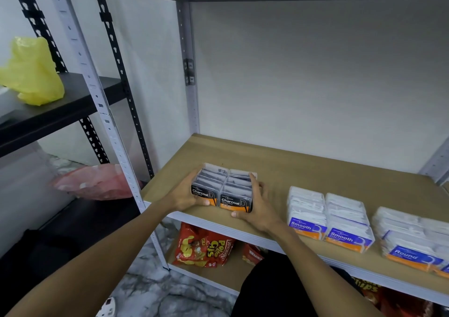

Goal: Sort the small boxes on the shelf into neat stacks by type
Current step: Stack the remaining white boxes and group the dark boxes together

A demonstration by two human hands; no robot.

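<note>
1. Wooden shelf board [291,161] on a grey metal rack fills the middle and right of the frame, with a pale wall behind it.
2. You have the Charcoal boxes [222,191] packed in a tight block, two columns wide, near the board's front left corner, just left of centre frame.
3. Your left hand [185,195] grips the block's left side, thumb hooked across the front label.
4. Your right hand [260,206] clasps the right side, fingers lying along it and thumb tucked round the front lower corner. Between them, your hands squeeze the block.
5. Right of your hands, apart from them, the Smooth boxes [328,219] stand in two neat columns.
6. At the right edge, the Round boxes [413,241] sit just beside those, partly cut off.
7. On the lower shelf, bottom centre, lie red snack bags [204,246].
8. At upper left, a yellow bag [32,73] rests on a black shelf [73,107]; a pink bag [97,183] lies below it.
</note>
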